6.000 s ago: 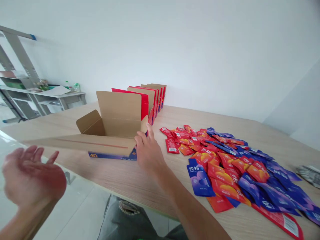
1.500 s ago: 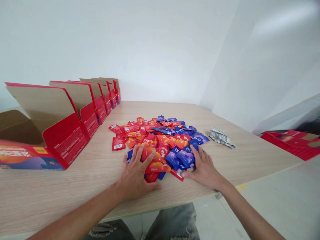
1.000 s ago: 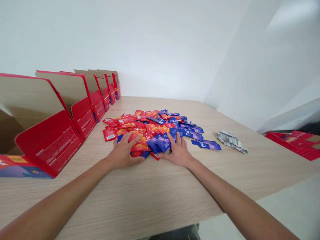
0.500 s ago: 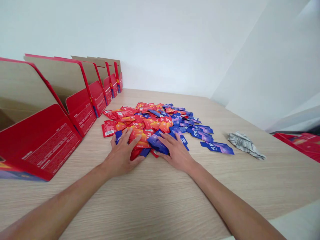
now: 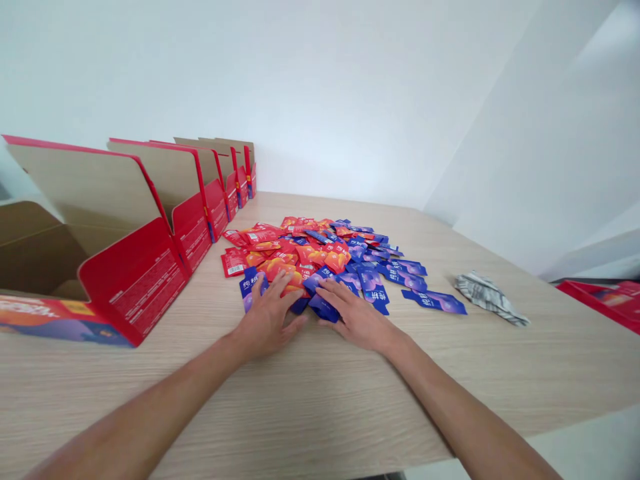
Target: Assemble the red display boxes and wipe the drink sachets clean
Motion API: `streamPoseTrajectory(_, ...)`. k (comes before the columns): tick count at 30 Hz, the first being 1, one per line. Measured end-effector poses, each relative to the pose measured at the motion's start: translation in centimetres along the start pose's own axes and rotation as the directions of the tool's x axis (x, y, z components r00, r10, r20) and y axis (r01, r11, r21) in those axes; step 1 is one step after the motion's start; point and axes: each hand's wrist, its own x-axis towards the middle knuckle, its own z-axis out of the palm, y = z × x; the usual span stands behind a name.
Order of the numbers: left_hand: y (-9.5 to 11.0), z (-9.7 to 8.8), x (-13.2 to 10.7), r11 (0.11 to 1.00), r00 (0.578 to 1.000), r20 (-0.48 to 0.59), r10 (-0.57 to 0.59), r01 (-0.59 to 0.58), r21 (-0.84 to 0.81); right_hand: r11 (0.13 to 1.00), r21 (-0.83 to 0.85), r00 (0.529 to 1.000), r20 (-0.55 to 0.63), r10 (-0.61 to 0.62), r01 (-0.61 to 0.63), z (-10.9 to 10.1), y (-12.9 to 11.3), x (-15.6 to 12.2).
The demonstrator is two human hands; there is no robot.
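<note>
Sachets point(image 5: 325, 253), red & blue, heaped on bench point(image 5: 320, 400); left hand point(image 5: 267, 320) & right hand point(image 5: 353, 317) press flat on near edge, fingers spread, gripping nothing. Open cartons point(image 5: 135, 280) stand at left. Judged: gathering stage; a lift needs fingers curled under.

Pale wood-grain tabletop point(image 5: 310, 400), goods laid across it.
A heap of red, orange and blue sachets point(image 5: 310, 250) lies under and just beyond the fingers point(image 5: 283, 288), with the nearest packets touching them. To the right of the fingers, a few loose blue sachets point(image 5: 434, 301) lie flat near the heap's edge, and a crumpled silvery wrapper point(image 5: 490, 297) sits further right, well apart. To the left of the fingers, a row of open red cartons point(image 5: 200, 200) stands with lids up, receding toward the wall.
</note>
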Motion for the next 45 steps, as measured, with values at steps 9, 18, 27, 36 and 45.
streamPoseTrajectory(9,1.9,-1.2,0.7,0.889,0.97,-0.218,-0.105,-0.006,-0.457,0.994,-0.1,0.986,-0.156,-0.054,0.038,-0.2,0.2,-0.4)
streamPoseTrajectory(18,2.0,-1.9,1.6,-0.373,0.855,0.339,-0.393,0.189,-0.908,0.935,-0.234,0.917,-0.238,-0.32,0.266,-0.1,-4.5,5.0)
streamPoseTrajectory(27,1.9,-2.5,1.7,-0.649,0.806,0.478,-0.349,0.16,-0.744,0.994,0.042,0.991,-0.087,-0.101,0.105,3.0,-7.6,6.2)
streamPoseTrajectory(36,2.1,-3.0,1.8,-0.603,0.71,0.508,-0.487,0.148,-0.784,0.968,0.132,0.97,-0.147,-0.192,0.212,3.5,-10.6,6.1)
streamPoseTrajectory(45,1.8,-4.5,1.8,-0.408,0.651,0.336,-0.681,0.044,-0.912,0.913,-0.159,0.836,-0.483,0.26,-0.376,-6.1,4.8,-1.8)
